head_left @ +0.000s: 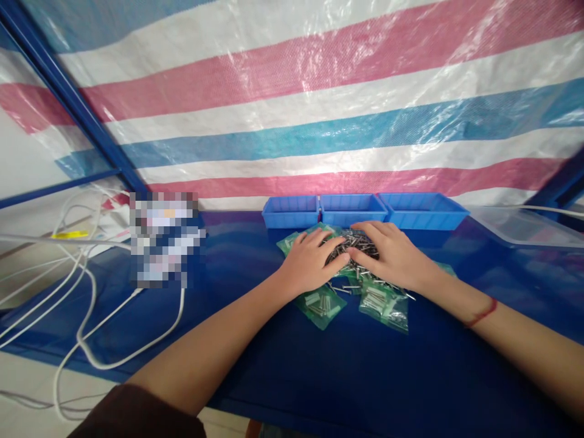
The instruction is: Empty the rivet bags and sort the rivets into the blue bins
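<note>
A heap of loose metal screws (358, 243) lies on the blue table, mixed with several small green plastic packets. My left hand (312, 258) rests on the heap's left side with its fingers spread. From the right, my right hand (392, 252) lies over the screws, its fingers apart as well. The two thumbs come close together at the middle of the pile. One green packet (322, 304) sits below my left hand, holding screws and white pieces. Another packet (384, 306) lies below my right hand. Screws under both palms are hidden.
Three blue bins (353, 208) stand in a row behind the heap. A clear plastic tray (529, 226) is at the right. White cables (93, 304) loop over the table's left side beside a blurred-out patch. A striped sheet (292, 115) hangs behind.
</note>
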The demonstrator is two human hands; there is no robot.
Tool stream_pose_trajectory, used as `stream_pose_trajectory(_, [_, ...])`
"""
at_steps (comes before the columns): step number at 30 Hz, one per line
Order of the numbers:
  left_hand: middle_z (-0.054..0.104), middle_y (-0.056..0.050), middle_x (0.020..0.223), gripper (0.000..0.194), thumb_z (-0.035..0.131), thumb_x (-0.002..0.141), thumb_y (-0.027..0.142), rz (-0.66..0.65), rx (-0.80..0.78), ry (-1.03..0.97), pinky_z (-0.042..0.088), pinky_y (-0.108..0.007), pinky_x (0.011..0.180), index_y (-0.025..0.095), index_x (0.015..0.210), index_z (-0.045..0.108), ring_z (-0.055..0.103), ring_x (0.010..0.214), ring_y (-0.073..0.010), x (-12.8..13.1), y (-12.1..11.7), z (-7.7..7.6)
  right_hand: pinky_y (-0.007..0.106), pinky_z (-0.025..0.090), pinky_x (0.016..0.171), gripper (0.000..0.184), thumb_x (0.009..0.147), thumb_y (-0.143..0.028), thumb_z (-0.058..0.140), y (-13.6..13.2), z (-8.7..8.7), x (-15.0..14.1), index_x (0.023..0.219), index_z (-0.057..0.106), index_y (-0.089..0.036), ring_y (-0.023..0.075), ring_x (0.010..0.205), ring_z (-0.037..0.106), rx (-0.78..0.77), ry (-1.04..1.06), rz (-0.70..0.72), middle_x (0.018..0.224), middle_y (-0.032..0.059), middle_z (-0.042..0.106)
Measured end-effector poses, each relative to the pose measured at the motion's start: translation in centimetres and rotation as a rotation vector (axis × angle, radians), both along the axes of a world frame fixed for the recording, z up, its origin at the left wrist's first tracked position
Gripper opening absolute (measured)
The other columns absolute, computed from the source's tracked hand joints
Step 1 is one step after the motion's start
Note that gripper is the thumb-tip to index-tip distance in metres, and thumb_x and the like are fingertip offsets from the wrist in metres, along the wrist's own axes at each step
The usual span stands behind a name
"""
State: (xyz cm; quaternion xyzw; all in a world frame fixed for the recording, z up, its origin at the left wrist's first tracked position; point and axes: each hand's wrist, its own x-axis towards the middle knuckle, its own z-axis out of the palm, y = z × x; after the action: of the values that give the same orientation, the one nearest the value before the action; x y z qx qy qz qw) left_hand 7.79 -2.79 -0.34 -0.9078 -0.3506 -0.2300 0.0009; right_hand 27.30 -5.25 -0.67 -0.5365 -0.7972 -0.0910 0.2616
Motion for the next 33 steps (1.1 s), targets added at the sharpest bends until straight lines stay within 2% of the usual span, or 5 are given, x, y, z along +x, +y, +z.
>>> stream_pose_trajectory(9, [0.062, -0.007, 0.104, 0.026, 0.04, 0.095, 0.026, -0.012, 0.032, -0.059, 0.045, -0.037, 0.094, 0.017, 0.111, 0.058, 0.058, 0.102, -0.0204, 0.5, 0.6, -0.3, 0.034, 0.048, 0.067, 0.025, 0.092, -0.04, 0.042, 0.1, 0.3, -0.4, 0.097, 0.057, -0.02, 0.0226, 0.076, 0.064, -0.055, 0.056, -0.062, 0.091, 0.0069, 0.064])
stream_pose_trajectory(15, [0.057, -0.009, 0.117, 0.034, 0.037, 0.095, 0.021, -0.058, 0.033, -0.134, 0.045, -0.038, 0.097, 0.018, 0.127, 0.045, 0.056, 0.109, -0.0194, 0.5, 0.9, -0.8, 0.034, 0.048, 0.08, 0.017, 0.092, -0.026, 0.041, 0.1, 0.9, -0.8, 0.102, 0.053, -0.019, 0.0229, 0.093, 0.062, 0.149, 0.159, 0.072, 0.1, 0.0096, 0.063])
stream_pose_trajectory(20, [0.05, -0.013, 0.134, 0.045, 0.044, 0.09, 0.025, -0.054, 0.019, -0.085, 0.041, -0.043, 0.103, 0.014, 0.134, 0.039, 0.049, 0.121, -0.0247, 0.5, 0.8, -0.9, 0.037, 0.049, 0.083, 0.031, 0.087, -0.026, 0.046, -0.1, 0.1, -0.9, 0.117, 0.05, -0.017, 0.0243, 0.096, 0.062, 0.052, 0.122, 0.109, 0.11, 0.0116, 0.062])
stream_pose_trajectory(26, [0.058, -0.008, 0.121, 0.035, 0.04, 0.093, 0.027, -0.03, 0.025, -0.011, 0.043, -0.041, 0.098, 0.017, 0.124, 0.05, 0.053, 0.11, -0.0232, 0.7, 0.5, -0.7, 0.043, 0.047, 0.082, 0.031, 0.09, -0.032, 0.041, 0.3, -0.9, -0.8, 0.11, 0.058, -0.015, 0.0279, 0.093, 0.061, -0.018, 0.007, 0.063, 0.098, 0.0126, 0.066])
stream_pose_trajectory(33, [0.057, -0.008, 0.109, 0.03, 0.044, 0.092, 0.028, -0.025, -0.021, -0.057, 0.046, -0.04, 0.093, 0.019, 0.119, 0.051, 0.056, 0.104, -0.0218, 0.7, 0.8, -0.7, 0.034, 0.049, 0.072, 0.021, 0.092, -0.033, 0.043, 0.4, -0.4, -0.9, 0.092, 0.059, -0.02, 0.0219, 0.081, 0.062, 0.04, 0.129, 0.048, 0.092, 0.0084, 0.064])
